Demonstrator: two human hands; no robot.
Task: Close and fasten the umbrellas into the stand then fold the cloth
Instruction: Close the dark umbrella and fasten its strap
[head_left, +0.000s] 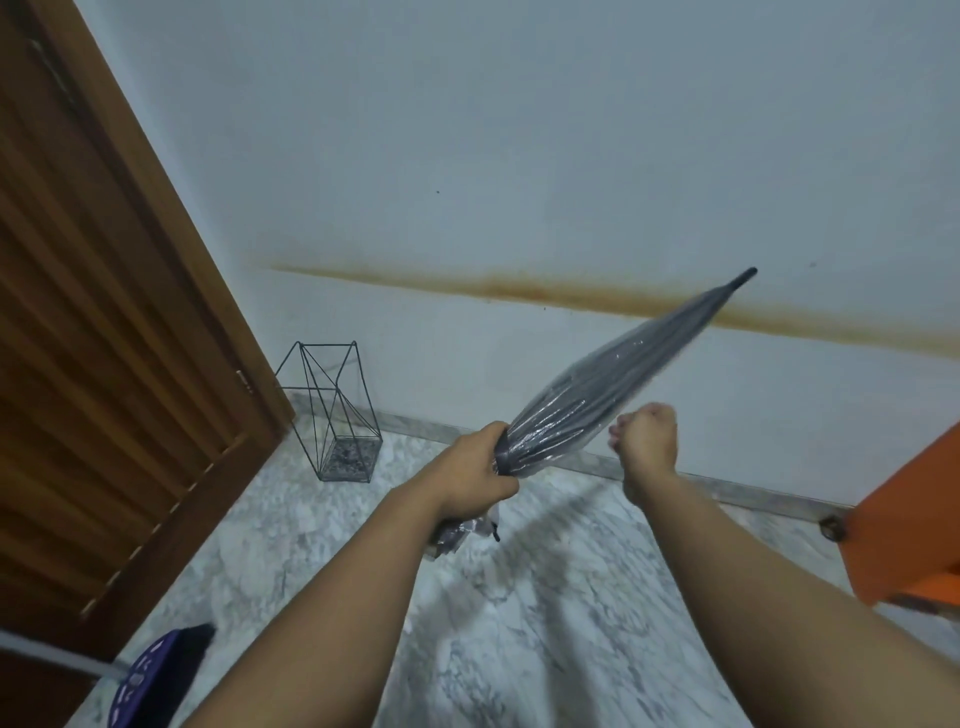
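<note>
umbrella closed, held up over the floor, stand waiting by the door.
left hand clamped round its gathered base; right hand curled beside the canopy, holding nothing. unfastened folds could spring loose if that grip slackened.

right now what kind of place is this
Probably a home entryway or hall corner: a wooden louvred door, a wire umbrella stand on the marble floor by the wall, and a closed umbrella held in the left hand.
</note>
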